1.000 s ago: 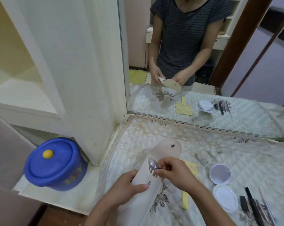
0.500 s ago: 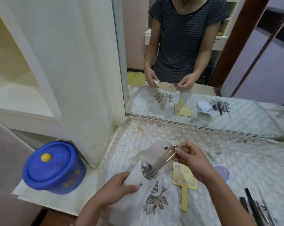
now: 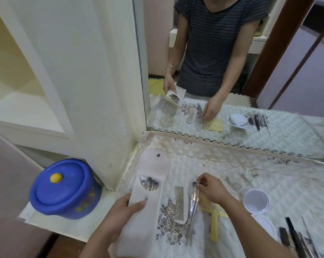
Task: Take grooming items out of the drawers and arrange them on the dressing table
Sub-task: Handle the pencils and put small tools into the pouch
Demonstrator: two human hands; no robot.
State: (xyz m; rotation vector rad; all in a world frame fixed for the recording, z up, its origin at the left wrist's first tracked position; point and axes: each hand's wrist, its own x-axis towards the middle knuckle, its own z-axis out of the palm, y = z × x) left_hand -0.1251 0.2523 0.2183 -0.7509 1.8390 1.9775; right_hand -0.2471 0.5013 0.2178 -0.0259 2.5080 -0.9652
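A white pouch (image 3: 150, 185) is gripped at its near end by the left hand (image 3: 123, 211), its flap laid open toward the far side; metal tools (image 3: 150, 183) show in its mouth. A wrapped metal tool (image 3: 193, 203) is pinched at its far end by the right hand (image 3: 212, 189) and lies blurred just right of a white comb (image 3: 180, 204) on the quilted desk (image 3: 222, 164). A yellow hand mirror (image 3: 214, 223) is partly covered by the right hand. To the right, an open round compact (image 3: 256, 202) is seen, and dark slender tools (image 3: 295, 237) lie at the near right. A blue lidded tub (image 3: 64, 189) stands on the floor at left. The scene is repeated in the mirror (image 3: 232, 90) at the far side.
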